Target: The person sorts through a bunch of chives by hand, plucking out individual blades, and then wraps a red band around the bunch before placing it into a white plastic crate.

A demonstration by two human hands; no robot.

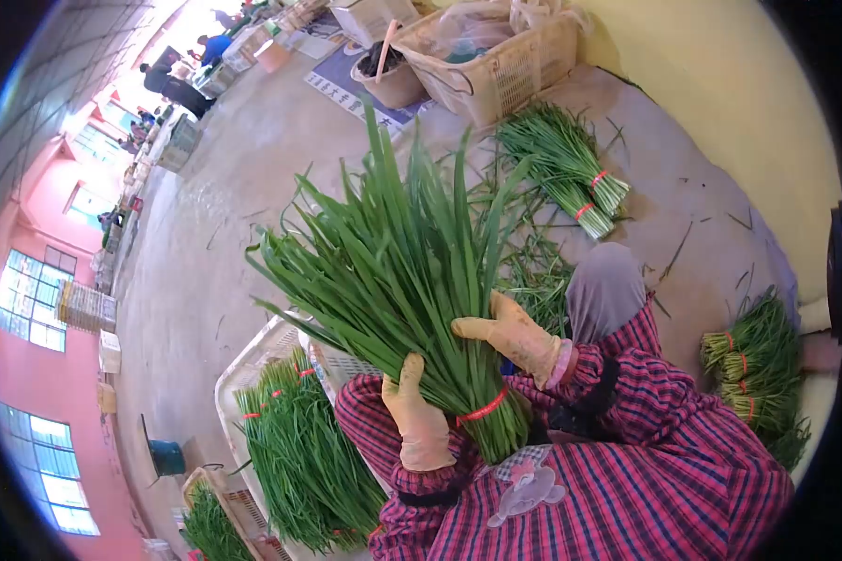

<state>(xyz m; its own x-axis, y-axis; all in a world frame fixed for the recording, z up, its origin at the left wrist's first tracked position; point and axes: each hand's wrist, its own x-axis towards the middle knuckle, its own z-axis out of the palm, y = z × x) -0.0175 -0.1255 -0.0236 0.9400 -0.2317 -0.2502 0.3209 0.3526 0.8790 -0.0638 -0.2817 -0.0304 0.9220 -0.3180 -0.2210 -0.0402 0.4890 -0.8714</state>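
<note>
A large bunch of long green leaves (pixel 393 252), bound near its stem end by a red band (pixel 483 409), stands tilted over my lap. My left hand (pixel 413 416), in a pale glove, is closed around its lower left side with the thumb up. From the right, my right hand (pixel 516 338), gloved too, wraps the bunch a little above the band. The fingers behind the leaves are hidden. Close by on the left, a white crate (pixel 237 381) holds more banded bunches (pixel 304 458).
Two banded bunches (pixel 571 168) lie on the floor ahead, with loose leaves around them. Several more (pixel 753 374) are at the right by the wall. A plastic basket (pixel 496 70) and a bucket (pixel 393 86) stand ahead. People (pixel 173 86) work far back left.
</note>
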